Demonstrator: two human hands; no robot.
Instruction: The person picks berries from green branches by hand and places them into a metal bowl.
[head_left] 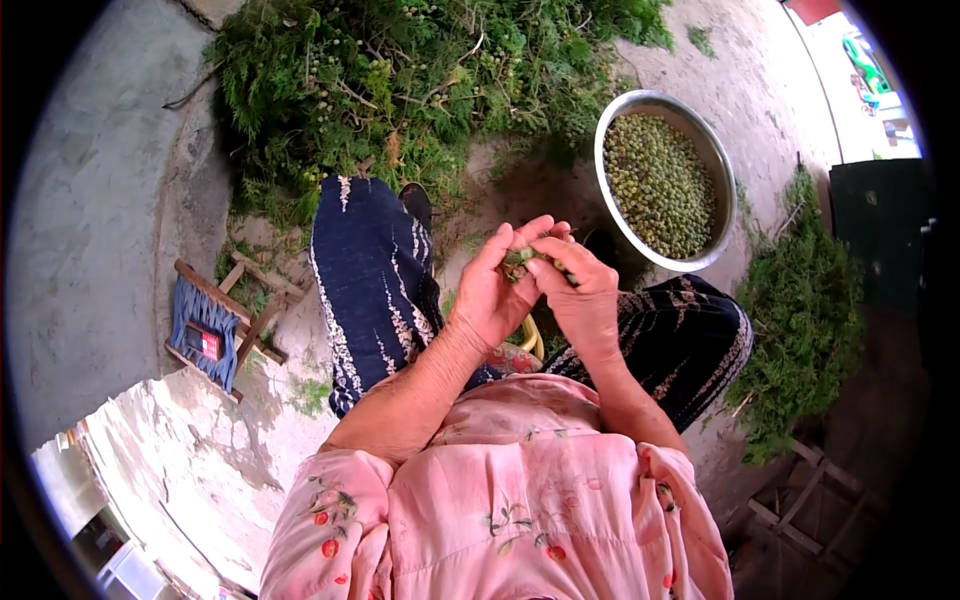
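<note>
In front of my lap my left hand (488,294) is cupped, palm up, around a few small green cones (517,262) with bits of leaf among them. My right hand (585,292) meets it from the right, its thumb and fingers pinched together at these cones. The fingers partly cover what they hold, so single pieces are hard to make out. Beyond my right hand stands a wide metal basin (727,200) with a heap of round green cones (660,185). Under my hands shows part of a yellow container's rim (538,338), mostly hidden.
A large pile of cut evergreen branches (400,80) lies ahead of my feet. More branches (800,320) lie at the right. On the left a small wooden stool (205,330) with blue webbing has a small box (207,343) on it. A wooden frame (815,500) is at lower right.
</note>
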